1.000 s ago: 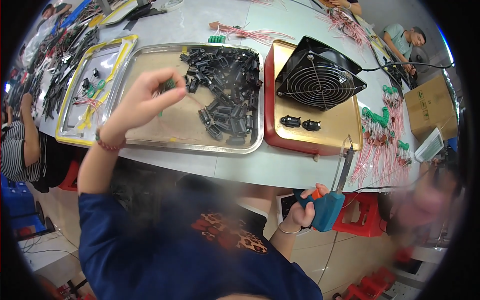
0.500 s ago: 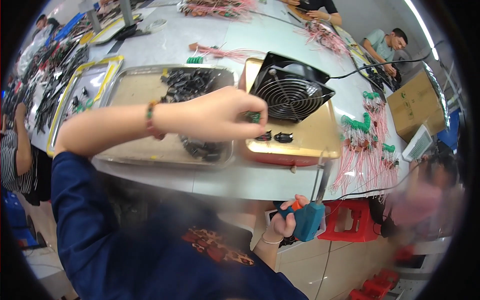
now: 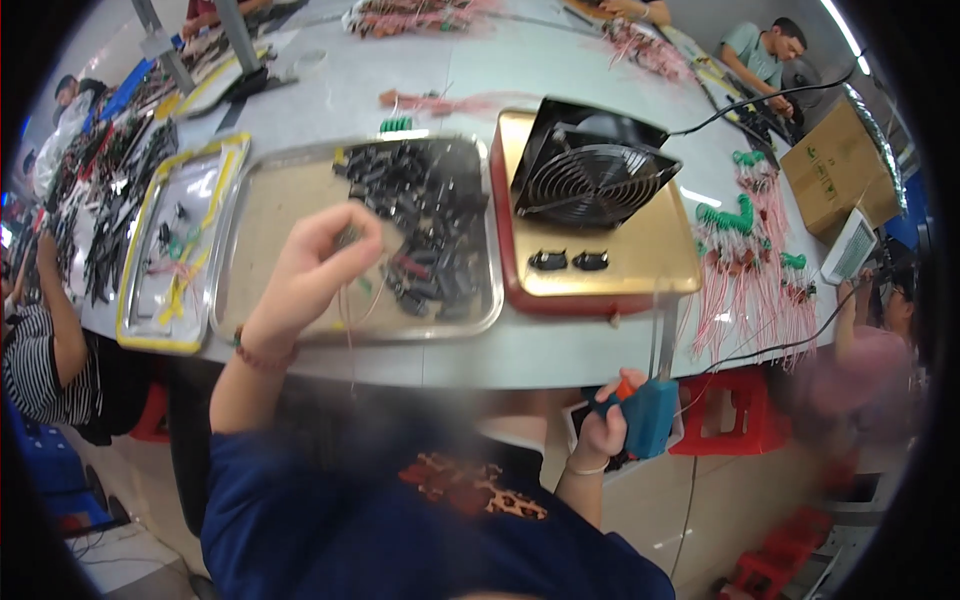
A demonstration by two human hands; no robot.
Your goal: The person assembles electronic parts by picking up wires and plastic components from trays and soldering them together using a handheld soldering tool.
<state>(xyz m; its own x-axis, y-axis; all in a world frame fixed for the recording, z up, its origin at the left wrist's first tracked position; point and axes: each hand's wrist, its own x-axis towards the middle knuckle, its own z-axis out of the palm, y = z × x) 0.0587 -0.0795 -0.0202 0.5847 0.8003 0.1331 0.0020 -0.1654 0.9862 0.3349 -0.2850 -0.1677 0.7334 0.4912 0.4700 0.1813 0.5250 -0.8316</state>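
Observation:
My left hand [image 3: 325, 262] is raised over the metal tray [image 3: 280, 200], fingers closed on a small part with thin pink wires [image 3: 350, 335] hanging below; the part itself is mostly hidden. In my right hand [image 3: 606, 425] is a teal soldering gun [image 3: 652, 418] with an orange trigger, its long metal tip pointing up at the table's front edge. Two small black plastic housings [image 3: 590, 261] lie side by side on the gold top of a red tin box [image 3: 650, 275]. Several black housings [image 3: 440, 250] fill the right part of the tray.
A black fan [image 3: 600, 185] stands on the tin box. Pink-wired parts with green pieces [image 3: 735, 215] lie to the right, near a cardboard box [image 3: 835, 185]. A yellow-edged tray [image 3: 185, 240] sits at left. Other people work around the table; a red stool [image 3: 730, 420] is below.
My left hand has moved left and back from the tin box to above the tray, pink wires now trailing from it. My right hand still holds the soldering gun; the head view has shifted.

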